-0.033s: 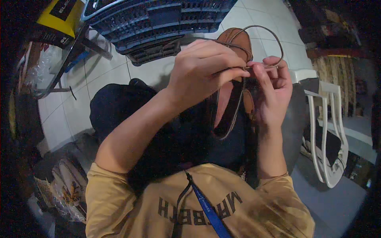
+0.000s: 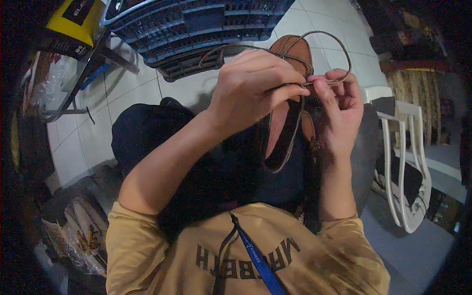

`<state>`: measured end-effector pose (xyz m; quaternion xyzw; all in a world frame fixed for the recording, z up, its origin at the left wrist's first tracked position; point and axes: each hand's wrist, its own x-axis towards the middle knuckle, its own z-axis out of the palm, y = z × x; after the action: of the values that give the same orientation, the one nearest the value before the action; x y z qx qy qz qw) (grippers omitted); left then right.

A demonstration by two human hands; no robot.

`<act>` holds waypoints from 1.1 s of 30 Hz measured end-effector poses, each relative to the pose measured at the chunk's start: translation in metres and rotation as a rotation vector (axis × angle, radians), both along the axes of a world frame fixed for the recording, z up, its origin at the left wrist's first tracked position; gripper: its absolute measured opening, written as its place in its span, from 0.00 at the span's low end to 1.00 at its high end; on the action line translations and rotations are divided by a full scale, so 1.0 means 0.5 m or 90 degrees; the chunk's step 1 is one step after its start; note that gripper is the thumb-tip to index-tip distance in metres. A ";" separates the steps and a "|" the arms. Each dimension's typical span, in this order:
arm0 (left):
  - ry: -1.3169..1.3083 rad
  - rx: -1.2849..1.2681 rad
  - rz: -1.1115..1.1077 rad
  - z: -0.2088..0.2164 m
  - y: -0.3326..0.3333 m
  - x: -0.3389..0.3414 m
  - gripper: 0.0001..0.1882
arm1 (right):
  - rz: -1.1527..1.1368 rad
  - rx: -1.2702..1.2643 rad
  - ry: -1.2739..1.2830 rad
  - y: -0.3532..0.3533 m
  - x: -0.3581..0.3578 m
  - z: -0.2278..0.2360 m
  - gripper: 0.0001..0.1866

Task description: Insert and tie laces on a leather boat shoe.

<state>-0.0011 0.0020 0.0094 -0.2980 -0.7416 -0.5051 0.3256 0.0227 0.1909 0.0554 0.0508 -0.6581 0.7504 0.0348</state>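
Note:
A brown leather shoe (image 2: 299, 50) rests toe-away over my lap, its pinkish insole visible through the opening. My left hand (image 2: 253, 83) reaches across the shoe with thumb and fingers pinched on a thin brown shoelace (image 2: 349, 55). Just right of those fingertips, my right hand (image 2: 340, 110) pinches the same lace between thumb and forefinger, its other fingers curled. A wide loop of lace arches above the right hand. Another length trails leftward behind the left hand, its end in front of the crates. Fingers hide the spot where the strands meet.
Stacked blue and black plastic crates (image 2: 206, 29) stand just beyond my hands. A white plastic chair (image 2: 418, 157) lies to the right. At left are a dark metal frame (image 2: 96, 56) and a yellow and black package (image 2: 73, 29). More shoes (image 2: 88, 216) sit lower left.
The loose lace length left of my left hand has shifted and now curves downward at its end. Both hands keep almost the same position and grip.

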 end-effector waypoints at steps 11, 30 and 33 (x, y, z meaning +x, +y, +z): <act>-0.112 0.095 -0.042 0.012 0.012 0.003 0.10 | 0.119 0.582 0.485 0.063 -0.064 0.021 0.17; -0.239 0.184 0.033 -0.005 0.009 -0.003 0.09 | -0.028 1.049 0.241 0.293 -0.085 0.018 0.14; -0.247 0.172 0.028 -0.003 0.004 -0.001 0.09 | 0.000 1.072 0.073 0.310 -0.084 0.041 0.16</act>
<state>-0.0015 0.0039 0.0076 -0.1325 -0.7222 -0.6406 0.2247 -0.0194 0.3459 0.0760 0.0976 -0.9950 0.0058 0.0187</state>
